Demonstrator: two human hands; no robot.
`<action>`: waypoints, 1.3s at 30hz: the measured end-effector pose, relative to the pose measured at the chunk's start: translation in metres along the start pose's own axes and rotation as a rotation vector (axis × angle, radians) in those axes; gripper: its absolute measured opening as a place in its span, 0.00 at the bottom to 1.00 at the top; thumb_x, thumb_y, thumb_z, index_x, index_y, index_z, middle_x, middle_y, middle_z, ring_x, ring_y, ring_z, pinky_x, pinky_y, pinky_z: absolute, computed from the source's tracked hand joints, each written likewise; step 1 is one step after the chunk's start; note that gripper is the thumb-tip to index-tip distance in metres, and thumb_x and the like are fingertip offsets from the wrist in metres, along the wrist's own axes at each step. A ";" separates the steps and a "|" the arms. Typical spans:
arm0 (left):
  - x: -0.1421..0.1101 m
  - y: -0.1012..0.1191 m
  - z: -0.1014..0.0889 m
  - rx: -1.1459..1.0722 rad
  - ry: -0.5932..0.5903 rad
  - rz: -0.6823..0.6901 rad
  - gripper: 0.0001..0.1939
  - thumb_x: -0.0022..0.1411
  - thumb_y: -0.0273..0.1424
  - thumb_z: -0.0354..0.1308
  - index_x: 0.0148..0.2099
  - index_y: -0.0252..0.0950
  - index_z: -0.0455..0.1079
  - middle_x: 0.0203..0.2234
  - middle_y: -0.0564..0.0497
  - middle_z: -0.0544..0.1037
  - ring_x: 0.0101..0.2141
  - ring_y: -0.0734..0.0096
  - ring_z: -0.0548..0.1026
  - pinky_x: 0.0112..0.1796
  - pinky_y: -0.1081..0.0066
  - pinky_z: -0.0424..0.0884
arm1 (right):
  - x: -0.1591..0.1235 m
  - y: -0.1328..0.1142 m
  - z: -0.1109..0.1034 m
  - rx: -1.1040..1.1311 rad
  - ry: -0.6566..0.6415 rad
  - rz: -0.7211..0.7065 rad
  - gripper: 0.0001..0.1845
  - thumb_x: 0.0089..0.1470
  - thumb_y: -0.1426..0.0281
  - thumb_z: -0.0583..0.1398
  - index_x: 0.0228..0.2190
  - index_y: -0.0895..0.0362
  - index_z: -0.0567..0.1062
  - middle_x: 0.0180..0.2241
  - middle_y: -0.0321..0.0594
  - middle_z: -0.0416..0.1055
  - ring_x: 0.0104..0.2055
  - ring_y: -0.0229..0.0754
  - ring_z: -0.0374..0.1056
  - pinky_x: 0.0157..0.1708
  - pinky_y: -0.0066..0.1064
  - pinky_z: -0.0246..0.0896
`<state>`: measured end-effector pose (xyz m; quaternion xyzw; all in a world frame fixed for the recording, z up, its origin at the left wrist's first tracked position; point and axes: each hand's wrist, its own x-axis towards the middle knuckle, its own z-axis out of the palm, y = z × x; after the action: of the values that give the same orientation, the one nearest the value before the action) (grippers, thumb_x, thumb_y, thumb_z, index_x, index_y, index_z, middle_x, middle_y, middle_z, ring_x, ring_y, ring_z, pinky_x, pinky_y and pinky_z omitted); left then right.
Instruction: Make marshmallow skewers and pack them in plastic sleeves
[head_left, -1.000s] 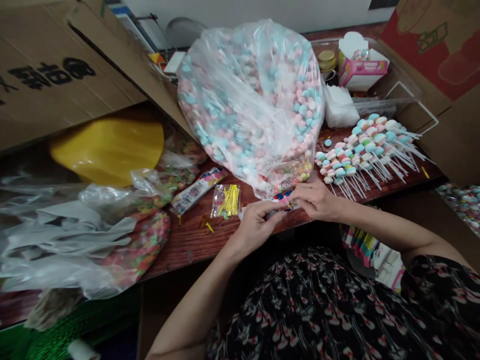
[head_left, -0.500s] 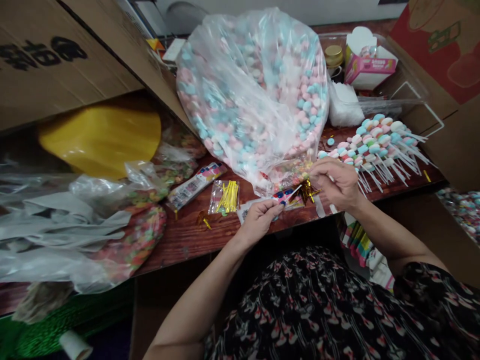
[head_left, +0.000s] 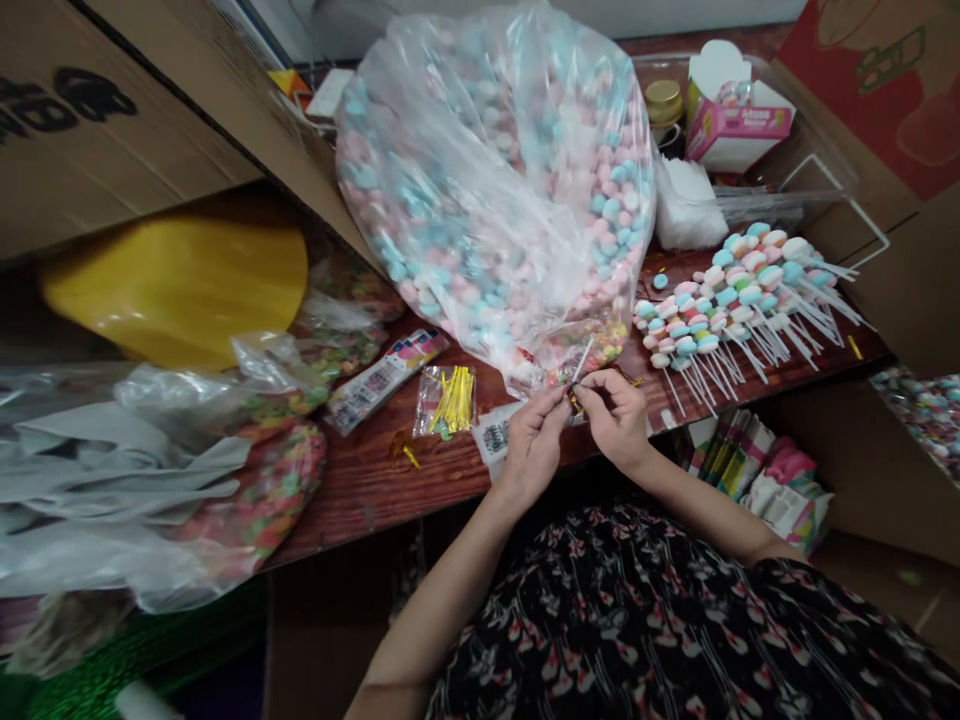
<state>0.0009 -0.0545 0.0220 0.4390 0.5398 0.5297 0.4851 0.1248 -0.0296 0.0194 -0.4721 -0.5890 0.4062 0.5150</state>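
A thin white stick [head_left: 584, 354] points up from between the fingertips of my left hand [head_left: 534, 437], which is closed on its lower end. My right hand [head_left: 619, 412] is pinched close against the left fingertips; what it grips there is too small and hidden to name. Something small and dark shows where the fingertips meet. Below and left of my left hand lies a clear packet with a printed code [head_left: 493, 438]. Gold strips [head_left: 637, 381] show just beyond my right hand. To the right lie several candy skewers [head_left: 712, 315] of pink, white and blue sweets on white sticks.
A large clear bag of pink and blue candies [head_left: 487, 180] fills the back. At left lie a packet of yellow ties [head_left: 453, 398], printed packets [head_left: 386, 380] and a bag of gummies [head_left: 285, 480]. Cardboard boxes [head_left: 150, 120] flank the table [head_left: 352, 505]; a pink carton [head_left: 739, 130] stands back right.
My right hand has moved left and down to meet my left hand. The left hand has shifted slightly right, and the stick now points more steeply up. The view has shifted slightly.
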 end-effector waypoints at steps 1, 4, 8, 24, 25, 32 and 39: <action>-0.002 0.002 -0.001 0.043 -0.011 0.040 0.14 0.60 0.36 0.61 0.46 0.39 0.79 0.42 0.49 0.81 0.43 0.66 0.76 0.47 0.67 0.70 | 0.001 0.002 0.001 -0.042 -0.003 -0.029 0.08 0.58 0.66 0.58 0.29 0.56 0.71 0.24 0.32 0.69 0.25 0.33 0.64 0.28 0.26 0.62; -0.004 0.006 -0.004 0.133 -0.058 0.119 0.14 0.63 0.34 0.58 0.49 0.40 0.78 0.44 0.48 0.80 0.44 0.66 0.76 0.48 0.68 0.69 | 0.002 0.004 0.001 -0.187 -0.002 -0.172 0.07 0.59 0.69 0.56 0.30 0.56 0.70 0.26 0.35 0.70 0.27 0.34 0.65 0.31 0.27 0.63; -0.002 0.000 -0.008 0.131 -0.035 0.132 0.12 0.62 0.37 0.60 0.43 0.37 0.79 0.38 0.49 0.80 0.39 0.68 0.75 0.45 0.71 0.69 | 0.004 0.003 0.001 -0.280 -0.003 -0.392 0.06 0.59 0.74 0.55 0.32 0.56 0.71 0.28 0.38 0.72 0.32 0.37 0.68 0.35 0.30 0.64; 0.005 -0.013 0.005 -0.350 0.096 -0.228 0.16 0.54 0.44 0.67 0.32 0.34 0.75 0.21 0.55 0.74 0.20 0.81 0.68 0.20 0.80 0.62 | -0.001 0.017 -0.010 0.405 0.042 0.265 0.11 0.47 0.71 0.65 0.29 0.55 0.67 0.22 0.26 0.66 0.20 0.30 0.61 0.20 0.22 0.57; 0.005 -0.012 0.004 -0.333 0.087 -0.249 0.17 0.54 0.44 0.66 0.33 0.34 0.75 0.21 0.54 0.75 0.19 0.80 0.68 0.19 0.80 0.61 | 0.001 0.017 -0.013 0.432 0.044 0.279 0.10 0.47 0.71 0.65 0.29 0.55 0.67 0.21 0.26 0.65 0.19 0.29 0.59 0.19 0.21 0.55; 0.000 0.009 0.000 -0.283 -0.037 -0.319 0.15 0.54 0.42 0.67 0.33 0.35 0.78 0.29 0.49 0.79 0.22 0.79 0.70 0.20 0.79 0.61 | 0.008 0.008 -0.038 0.071 0.034 -0.029 0.07 0.50 0.72 0.64 0.32 0.55 0.71 0.27 0.30 0.69 0.28 0.33 0.66 0.30 0.25 0.62; 0.004 0.018 -0.008 -0.114 -0.371 -0.283 0.11 0.55 0.39 0.67 0.31 0.36 0.81 0.30 0.47 0.79 0.27 0.74 0.72 0.25 0.76 0.65 | 0.025 -0.005 -0.059 -0.158 -0.386 -0.219 0.11 0.51 0.77 0.59 0.38 0.55 0.71 0.27 0.31 0.71 0.28 0.33 0.66 0.31 0.25 0.61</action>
<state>-0.0087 -0.0509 0.0394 0.4204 0.4669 0.3964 0.6694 0.1820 -0.0074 0.0383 -0.3579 -0.7543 0.3833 0.3950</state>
